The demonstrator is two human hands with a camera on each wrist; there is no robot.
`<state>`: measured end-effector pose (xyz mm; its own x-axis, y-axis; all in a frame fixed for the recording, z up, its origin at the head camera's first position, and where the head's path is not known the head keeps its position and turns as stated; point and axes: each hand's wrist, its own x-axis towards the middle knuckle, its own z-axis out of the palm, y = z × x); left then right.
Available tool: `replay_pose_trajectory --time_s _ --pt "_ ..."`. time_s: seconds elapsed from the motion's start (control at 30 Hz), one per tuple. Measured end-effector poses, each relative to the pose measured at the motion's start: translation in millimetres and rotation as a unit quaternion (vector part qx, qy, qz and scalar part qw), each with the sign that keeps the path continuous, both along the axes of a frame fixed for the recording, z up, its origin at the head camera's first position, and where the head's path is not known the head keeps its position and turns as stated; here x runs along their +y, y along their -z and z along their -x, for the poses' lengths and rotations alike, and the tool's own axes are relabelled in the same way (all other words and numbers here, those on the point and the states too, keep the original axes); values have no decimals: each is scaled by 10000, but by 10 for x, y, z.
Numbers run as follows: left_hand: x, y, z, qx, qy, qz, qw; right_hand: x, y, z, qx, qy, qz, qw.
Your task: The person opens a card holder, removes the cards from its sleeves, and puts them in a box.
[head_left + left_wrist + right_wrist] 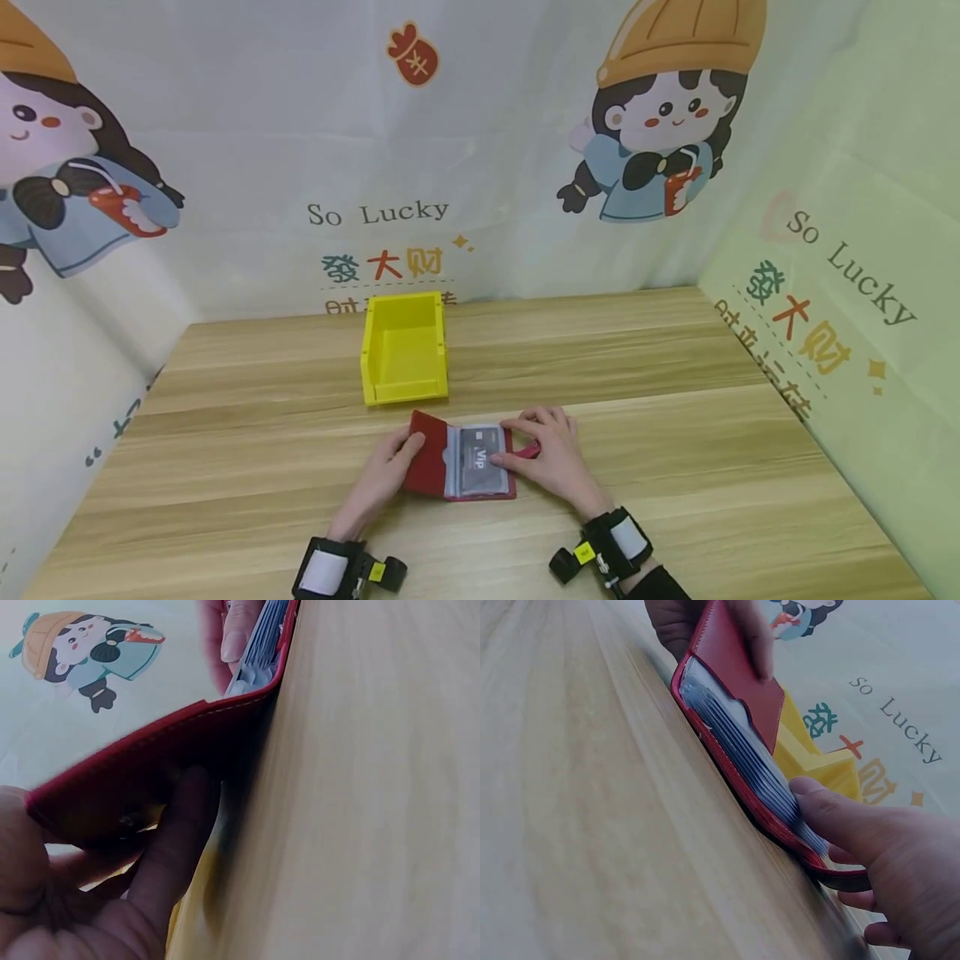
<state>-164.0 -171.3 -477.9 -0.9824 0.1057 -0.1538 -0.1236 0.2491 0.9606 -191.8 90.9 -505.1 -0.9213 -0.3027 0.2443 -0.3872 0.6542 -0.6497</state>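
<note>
A red card holder (426, 464) lies opened on the table, its clear plastic sleeves showing a grey card (480, 475) marked "VIP". My left hand (384, 473) pinches the raised left cover, thumb on the inner face and fingers behind it. In the left wrist view the fingers (171, 847) press the underside of that cover. My right hand (553, 454) grips the right side of the holder. Its thumb (821, 799) rests on the stack of sleeves, while the other fingers reach round the outer edge. A red strap tab (529, 450) sticks out under the right palm.
Behind the holder stands a yellow plastic bin (407, 392), near the table's back edge. The wood-grain table (675, 467) extends to both sides. Printed cloth walls (517, 167) enclose the back, left and right.
</note>
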Motion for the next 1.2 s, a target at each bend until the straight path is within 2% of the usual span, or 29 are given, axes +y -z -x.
replay_pose_trajectory --time_s 0.07,0.3,0.4,0.47,0.57,0.73,0.8,0.9,1.03,1.13,1.2 --pt "-30 15 -3 54 -7 39 10000 2 9 -1 -15 21 -40 10000" --pt "-73 60 -4 -96 -228 101 9996 -1 6 -5 -67 -38 72 9999" --pt "-59 57 -12 149 -370 508 9979 -5 0 -9 -78 -94 120 9999" --pt "-48 60 -18 405 -514 947 9934 -9 -4 -13 -38 -133 128 9998" --pt "-40 61 -30 804 -750 1632 9804 -16 -2 -15 -15 -175 124 9998" --pt "-26 62 -51 946 -886 2121 9686 -30 3 -20 -63 -186 78 9998" --pt "7 32 -57 1006 -868 2257 9651 -30 2 -24 -49 -196 86 9998" --pt "93 -48 -57 1228 -769 2618 9542 -27 3 -24 -11 -217 115 9997" --pt "235 -163 -53 1532 -339 3150 9360 -24 7 -17 11 -238 135 9996" --pt "316 -193 -49 1561 54 3235 9332 -22 5 -18 6 -256 133 9996" --pt "356 -192 -39 1478 211 3221 9348 -21 5 -22 -9 -266 118 9996"
